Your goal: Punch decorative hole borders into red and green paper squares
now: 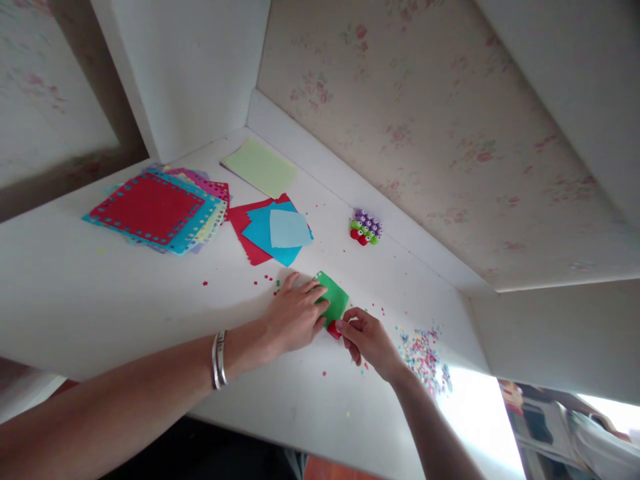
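A small green sheet of paper lies on the white table, with punched holes near its upper left corner. My left hand rests on the paper's left part, fingers spread and pressing down. My right hand is closed on a small red paper punch at the paper's lower corner. The punch is partly hidden by my fingers, so I cannot tell whether it is pressed down. Tiny red paper cut-outs are scattered near my right hand.
At left lies a stack of colored sheets with punched borders. Red and blue paper pieces and pale green sheets lie farther back. Several small punches stand together near the wall. A confetti heap is at right.
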Demonstrator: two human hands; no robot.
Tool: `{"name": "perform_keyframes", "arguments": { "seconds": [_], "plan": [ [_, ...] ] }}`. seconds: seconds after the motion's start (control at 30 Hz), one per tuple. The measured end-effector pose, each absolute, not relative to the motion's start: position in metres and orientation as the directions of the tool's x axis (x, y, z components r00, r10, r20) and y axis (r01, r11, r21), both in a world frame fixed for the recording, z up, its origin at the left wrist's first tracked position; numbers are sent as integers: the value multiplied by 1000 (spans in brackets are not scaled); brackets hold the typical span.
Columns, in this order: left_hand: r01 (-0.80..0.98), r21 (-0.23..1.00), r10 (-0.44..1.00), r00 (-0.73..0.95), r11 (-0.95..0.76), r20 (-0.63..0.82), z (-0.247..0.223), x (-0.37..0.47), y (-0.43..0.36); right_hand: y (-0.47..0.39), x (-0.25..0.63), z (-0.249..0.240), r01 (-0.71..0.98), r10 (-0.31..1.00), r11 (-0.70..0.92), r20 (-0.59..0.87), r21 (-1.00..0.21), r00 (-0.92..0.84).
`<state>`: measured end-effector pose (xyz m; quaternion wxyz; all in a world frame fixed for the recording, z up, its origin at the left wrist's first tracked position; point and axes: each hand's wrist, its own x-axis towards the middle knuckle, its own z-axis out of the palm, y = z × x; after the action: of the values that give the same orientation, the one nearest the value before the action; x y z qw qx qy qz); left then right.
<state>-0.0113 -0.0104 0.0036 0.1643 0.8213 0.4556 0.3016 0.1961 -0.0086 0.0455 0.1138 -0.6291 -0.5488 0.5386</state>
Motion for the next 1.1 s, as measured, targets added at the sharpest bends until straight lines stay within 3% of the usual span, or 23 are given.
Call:
{"name": "perform_keyframes", "arguments": {
  "seconds": [0.17, 0.67, 1.1],
  "plan": [
    [643, 552, 847, 413, -531, 334, 5, -12, -10, -8, 201, 42, 558, 766, -433, -615, -708, -186],
    [639, 549, 843, 424, -538, 332, 5, -12, -10, -6, 202, 45, 681, 709, -413, -683, -605, -176],
    [646, 541, 842, 424, -539, 333, 3, -10, -10, -7, 203, 37, 772, 776, -321, -620, -548, -117]
  ]
}}
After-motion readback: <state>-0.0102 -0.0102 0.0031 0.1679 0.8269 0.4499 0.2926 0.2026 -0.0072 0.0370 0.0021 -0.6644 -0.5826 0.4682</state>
